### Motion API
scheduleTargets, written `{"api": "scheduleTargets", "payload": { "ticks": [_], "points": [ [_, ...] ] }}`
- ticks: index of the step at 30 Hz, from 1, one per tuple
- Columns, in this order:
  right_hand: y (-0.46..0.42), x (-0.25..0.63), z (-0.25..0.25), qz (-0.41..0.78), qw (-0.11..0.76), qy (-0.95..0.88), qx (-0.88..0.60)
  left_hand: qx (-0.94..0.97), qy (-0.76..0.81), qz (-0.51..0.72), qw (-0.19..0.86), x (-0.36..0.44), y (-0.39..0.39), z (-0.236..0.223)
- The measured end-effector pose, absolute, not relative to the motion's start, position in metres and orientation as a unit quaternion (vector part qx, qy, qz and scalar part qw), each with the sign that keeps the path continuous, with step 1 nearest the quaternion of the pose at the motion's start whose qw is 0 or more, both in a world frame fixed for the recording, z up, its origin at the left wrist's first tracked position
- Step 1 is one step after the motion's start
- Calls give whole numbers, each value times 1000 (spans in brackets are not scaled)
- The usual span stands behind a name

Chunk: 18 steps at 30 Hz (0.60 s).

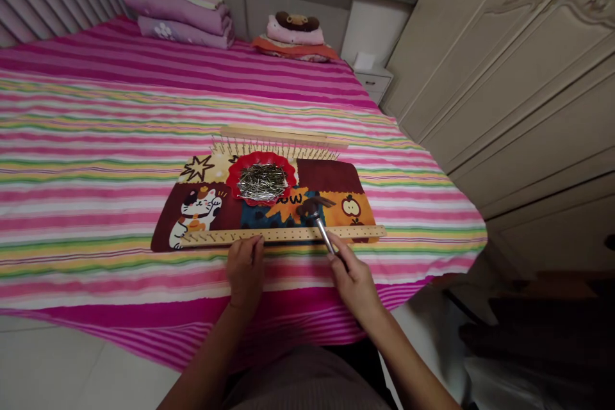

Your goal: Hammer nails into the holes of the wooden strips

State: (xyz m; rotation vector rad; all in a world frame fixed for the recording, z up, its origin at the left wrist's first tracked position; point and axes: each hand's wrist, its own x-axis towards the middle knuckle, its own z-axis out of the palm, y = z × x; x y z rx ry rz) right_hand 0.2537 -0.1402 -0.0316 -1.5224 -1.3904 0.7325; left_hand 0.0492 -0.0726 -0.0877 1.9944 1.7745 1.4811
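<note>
My right hand is wrapped round the metal handle of a claw hammer, whose dark head is over the printed mat. Along the mat's near edge lies a narrow wooden strip with a row of small holes; several nails stand tilted in its left part. My left hand is at the strip's near edge, its fingers pressed together there; whatever they pinch is too small to make out. Beyond the strip, a red scalloped bowl holds a heap of loose silvery nails.
Behind the bowl lie wooden strips with many upright nails and a plain wooden strip. Everything rests on a bed with a striped cover. Folded purple bedding and a pillow stack sit at the headboard; a wardrobe stands right.
</note>
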Motion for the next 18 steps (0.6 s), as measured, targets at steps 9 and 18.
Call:
{"api": "scheduleTargets", "payload": {
  "ticks": [9, 18],
  "points": [
    [-149, 214, -5, 301, 403, -691, -520, 658, 571, 488, 38, 49, -73, -92],
    [-155, 214, 6, 207, 379, -736, -522, 642, 582, 496, 63, 50, -73, -98]
  ]
}}
